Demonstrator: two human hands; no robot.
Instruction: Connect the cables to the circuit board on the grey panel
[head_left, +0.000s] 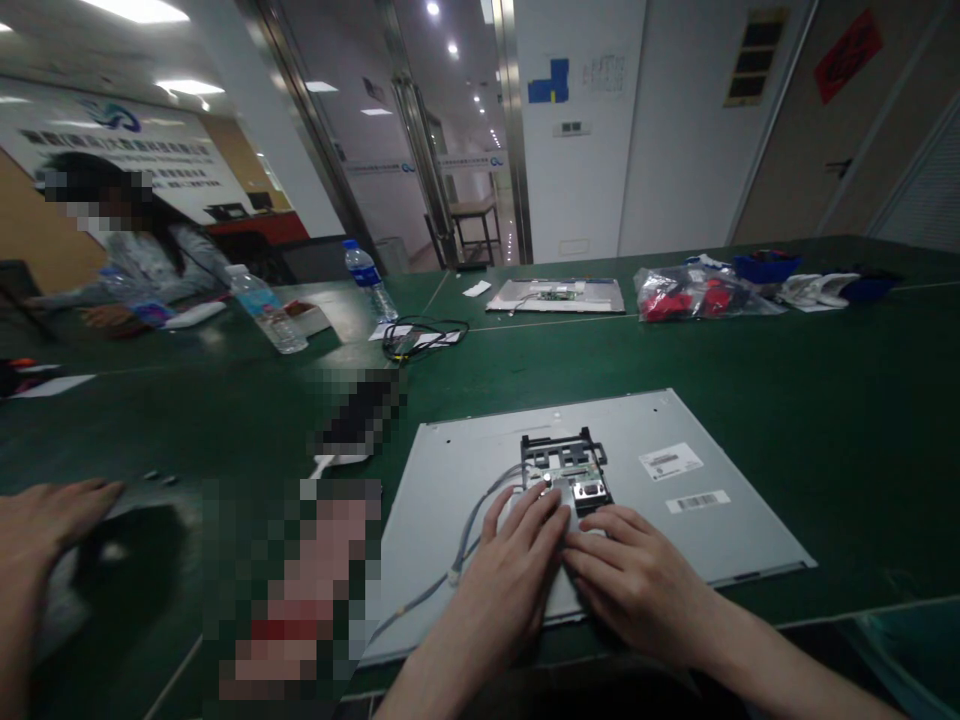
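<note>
A flat grey display panel [720, 535] lies back side up on the table in front of me. Near its middle is a black bracket [555, 440] carrying a small green circuit board [570, 470] with a metal connector. My left hand [521, 550] has its fingers bent over the near left part of the bracket. Close beside it, my right hand [637, 570] grips at the near right corner with fingers together. Both thumbs and the bracket's near end are hidden. A grey cable [469, 520] curves from the board leftward across the panel.
A co-worker's hand [45, 530] reaches in from the left. A blurred phone-like object [364, 410] lies left of the panel. Farther back are a coiled black cable [420, 340], water bottles [367, 275], a second panel [525, 295] and a clear plastic bag [690, 290]. Another person sits far left.
</note>
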